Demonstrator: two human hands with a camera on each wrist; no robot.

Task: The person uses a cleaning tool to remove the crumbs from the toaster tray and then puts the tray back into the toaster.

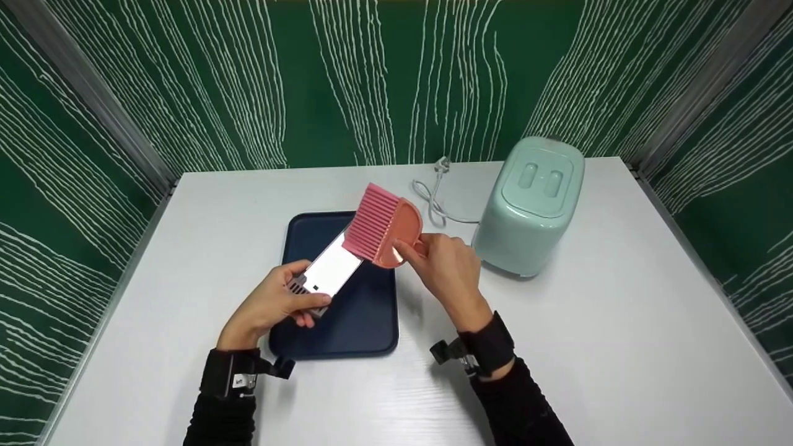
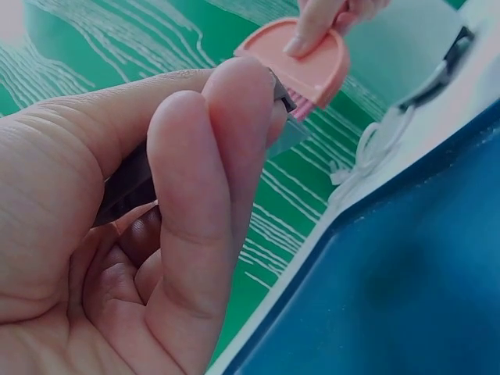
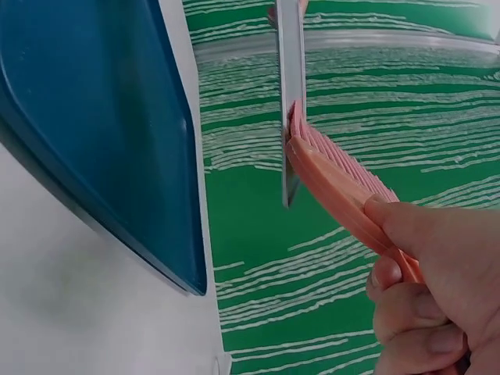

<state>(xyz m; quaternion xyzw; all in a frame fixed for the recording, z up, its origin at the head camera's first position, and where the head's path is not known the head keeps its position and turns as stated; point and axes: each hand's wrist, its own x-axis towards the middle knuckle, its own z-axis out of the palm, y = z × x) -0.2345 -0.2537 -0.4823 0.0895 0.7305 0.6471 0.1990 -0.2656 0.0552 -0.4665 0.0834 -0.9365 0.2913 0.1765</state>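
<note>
My left hand [image 1: 272, 303] grips the near end of a slim metal crumb tray [image 1: 334, 265], thumb on top. That end is dark and slotted; the rest looks bright white. My right hand [image 1: 451, 265] holds a small coral-pink brush [image 1: 401, 232] by its handle, thumb on the brush's rounded back. In the right wrist view the brush's pink bristles [image 3: 344, 160] meet the narrow edge of the crumb tray [image 3: 292, 70]. Both are held up over a dark blue serving tray [image 1: 359, 341]. From the left wrist, my own fingers [image 2: 187, 172] hide most of the crumb tray.
A mint-green toaster [image 1: 526, 217] stands on the white table [image 1: 588, 347] at the right, its lid on top. Its white cord and plug [image 1: 441, 166] lie behind, toward the green wall [image 1: 403, 80] with white streaks.
</note>
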